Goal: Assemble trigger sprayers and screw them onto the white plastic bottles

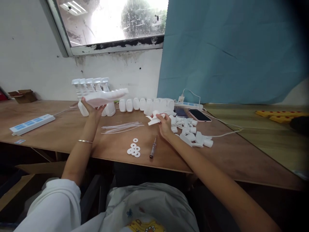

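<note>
My left hand (93, 111) is closed around the broad end of a white plastic bottle (102, 97), which lies on its side in the air with its narrow end to the right. Between the fingers of my right hand (165, 125) is a white spray trigger head (154, 120), held just above the table. Behind the held bottle stand several white spray bottles (106, 80) with heads on top. Loose spray heads (193, 133) lie in a heap right of my right hand. Thin white tubes (123, 127) and flat white washers (134, 150) rest between my arms.
A screwdriver (153, 147) lies close to the table's front edge. White bottles (136, 104) lie in a row along the wall. A phone (200, 115) and a cabled power strip (189, 105) are at the back right. Another power strip (32, 124) is on the left.
</note>
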`<state>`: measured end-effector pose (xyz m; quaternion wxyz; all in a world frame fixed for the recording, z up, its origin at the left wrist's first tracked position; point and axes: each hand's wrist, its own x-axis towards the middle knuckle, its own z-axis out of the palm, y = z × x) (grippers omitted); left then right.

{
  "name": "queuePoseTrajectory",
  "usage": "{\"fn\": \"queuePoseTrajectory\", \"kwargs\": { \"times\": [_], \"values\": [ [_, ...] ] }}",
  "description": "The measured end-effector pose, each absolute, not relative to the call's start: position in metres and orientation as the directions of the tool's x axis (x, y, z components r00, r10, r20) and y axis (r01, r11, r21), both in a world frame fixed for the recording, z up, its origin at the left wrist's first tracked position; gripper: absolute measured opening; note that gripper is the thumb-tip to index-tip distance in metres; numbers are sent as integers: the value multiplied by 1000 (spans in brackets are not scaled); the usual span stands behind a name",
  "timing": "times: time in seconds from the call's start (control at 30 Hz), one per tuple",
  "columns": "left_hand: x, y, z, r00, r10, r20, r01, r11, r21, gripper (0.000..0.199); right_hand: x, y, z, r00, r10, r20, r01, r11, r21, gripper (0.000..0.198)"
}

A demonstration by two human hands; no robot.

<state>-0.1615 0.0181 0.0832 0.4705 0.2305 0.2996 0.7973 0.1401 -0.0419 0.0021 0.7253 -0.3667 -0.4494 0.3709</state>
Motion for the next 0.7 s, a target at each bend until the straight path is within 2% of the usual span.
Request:
{"fn": "queuePoseTrajectory", "kwargs": {
  "times": [0.07,0.17,0.33,0.5,0.7],
  "values": [
    [-164,23,75,-406,913,-33,-743,-309,593,67,137,-45,3,290,886,361,-263,437,-860,33],
    [-174,25,63,-413,909,-58,-781,-320,537,68,136,-46,2,281,876,393,-213,456,-864,31],
    [-192,29,52,-488,863,-132,-739,-328,589,60,142,-44,1,297,849,436,-133,489,-862,24],
    [-204,34,45,-549,818,-170,-681,-320,658,65,142,-44,1,298,850,434,-116,483,-868,22],
    [-208,32,42,-573,791,-216,-681,-313,662,67,142,-42,-3,265,857,442,-92,479,-873,21]
  ]
}}
